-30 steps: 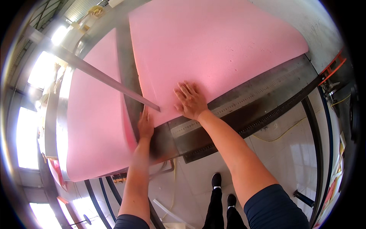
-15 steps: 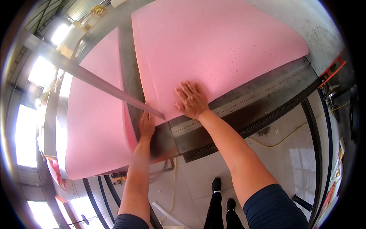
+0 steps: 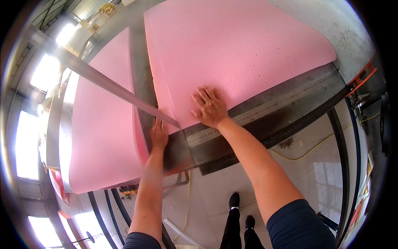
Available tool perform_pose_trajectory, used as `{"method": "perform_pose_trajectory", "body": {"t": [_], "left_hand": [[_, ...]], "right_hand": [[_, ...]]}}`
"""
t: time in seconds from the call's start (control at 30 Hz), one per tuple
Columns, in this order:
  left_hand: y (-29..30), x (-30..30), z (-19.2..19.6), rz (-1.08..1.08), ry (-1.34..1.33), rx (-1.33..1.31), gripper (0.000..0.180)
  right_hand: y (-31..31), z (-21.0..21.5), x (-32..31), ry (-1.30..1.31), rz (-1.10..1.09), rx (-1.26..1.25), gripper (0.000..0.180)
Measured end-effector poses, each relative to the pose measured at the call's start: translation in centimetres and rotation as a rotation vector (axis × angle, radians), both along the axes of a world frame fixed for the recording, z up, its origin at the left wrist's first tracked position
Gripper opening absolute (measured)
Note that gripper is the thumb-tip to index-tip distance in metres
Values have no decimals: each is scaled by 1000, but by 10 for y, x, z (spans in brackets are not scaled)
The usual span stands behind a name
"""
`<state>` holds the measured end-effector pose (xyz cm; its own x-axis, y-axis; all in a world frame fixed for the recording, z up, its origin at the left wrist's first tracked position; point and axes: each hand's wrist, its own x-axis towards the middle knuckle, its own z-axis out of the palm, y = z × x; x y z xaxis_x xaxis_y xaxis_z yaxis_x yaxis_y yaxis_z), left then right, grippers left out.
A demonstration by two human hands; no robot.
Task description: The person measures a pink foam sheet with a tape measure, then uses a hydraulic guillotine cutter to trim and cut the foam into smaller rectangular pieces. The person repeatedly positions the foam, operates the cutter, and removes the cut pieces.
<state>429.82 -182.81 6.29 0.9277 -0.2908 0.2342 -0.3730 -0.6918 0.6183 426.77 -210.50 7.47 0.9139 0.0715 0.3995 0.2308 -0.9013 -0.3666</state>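
A large pink foam sheet [image 3: 248, 50] lies on a grey metal table [image 3: 176, 151]. My right hand [image 3: 210, 108] rests flat on the sheet near its front edge, fingers spread. At the sheet's front left corner is my left hand [image 3: 159, 135], its fingers stretched forward against the edge and partly hidden by a bar. That long grey metal bar [image 3: 112, 89] slants from the upper left down to the corner, close beside the left fingers. A thin straight line runs through the foam near its left edge, toward the bar's lower end. Neither hand holds a loose thing.
Another pink foam piece [image 3: 101, 124] lies left of a gap, bending down over the table's side. A ruler strip [image 3: 248, 116] is set along the table front, with a black toothed rail [image 3: 290, 131] before it. A yellow cord [image 3: 300, 158] and a pale strip [image 3: 182, 233] lie on the floor.
Very little differs. The view has shifted slightly; both hands keep about the same place on the foam sheet.
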Motion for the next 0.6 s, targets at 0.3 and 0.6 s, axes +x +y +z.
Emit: {"method": "perform_pose_trajectory", "body": {"t": [0.3,0.6], "left_hand": [[5,-10,0,39,-20,48,50],[-2,-17,16,-6,-83,63,57]], "right_hand": [[1,6,-4,-15,-6,1,60],[0,11,-7,-22,13,-12,64]]}}
